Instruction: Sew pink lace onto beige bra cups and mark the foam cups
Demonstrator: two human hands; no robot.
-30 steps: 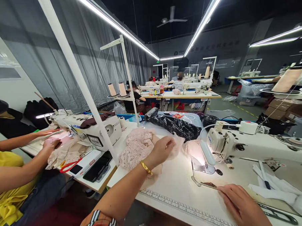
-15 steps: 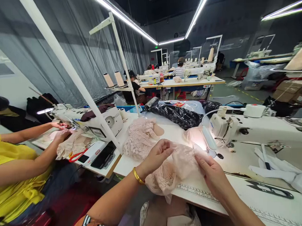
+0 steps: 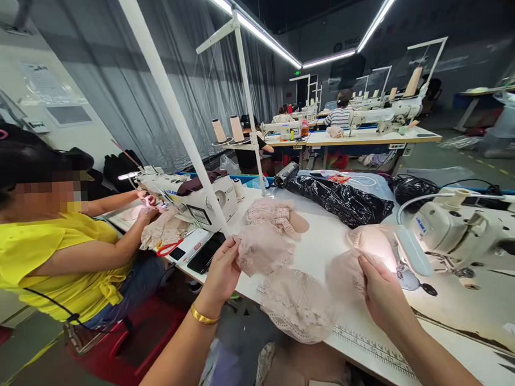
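My left hand (image 3: pixel 224 271), with a gold bangle at the wrist, pinches the edge of a pale pink lace piece (image 3: pixel 266 250). Between the fingers of my right hand (image 3: pixel 383 287) is a sheer pink fabric piece (image 3: pixel 344 275), blurred at its left side. Another scalloped lace piece (image 3: pixel 299 308) lies between my hands, over the table's front edge. Whether these pieces are joined is unclear. Behind the left-hand piece sits a pile of pink lace (image 3: pixel 269 210). A pink cup-shaped piece (image 3: pixel 373 239) rests under the lamp by the sewing machine (image 3: pixel 464 229).
A co-worker in yellow (image 3: pixel 73 263) sews at a machine (image 3: pixel 198 198) on the left. Phones (image 3: pixel 205 253) and red-handled scissors (image 3: pixel 170 248) lie near that machine. A white pole (image 3: pixel 172 105) rises between the stations. A black plastic bundle (image 3: pixel 341 199) lies behind the tabletop.
My hands have moved apart, the left one leftward, each drawing fabric with it. The lace between them now lies spread flatter. My view has turned left, showing more of the co-worker.
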